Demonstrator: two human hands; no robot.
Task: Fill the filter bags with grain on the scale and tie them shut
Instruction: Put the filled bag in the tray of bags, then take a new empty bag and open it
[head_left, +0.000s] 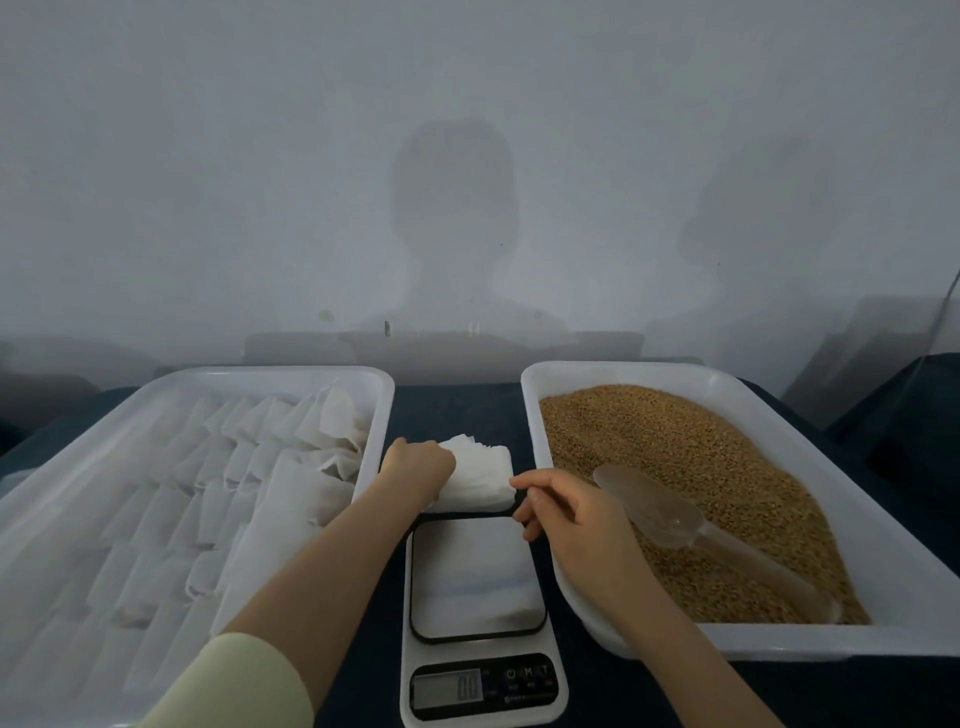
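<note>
Flanking the scale (475, 577) sit a bag tray (260, 373) and a grain tray (623, 368).

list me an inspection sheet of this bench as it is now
surface: dark table, cloth-covered
job's things: scale in the middle, pan bare; stack of bags just behind it; left tray filled with loose bags; right tray holds grain, with a clear scoop lying on it
clutter: nothing seen
grippers: left hand grips the stack; right hand is curled at the stack's corner, grip unclear
cables: nothing seen
surroundings: pale wall with shadows on it
</note>
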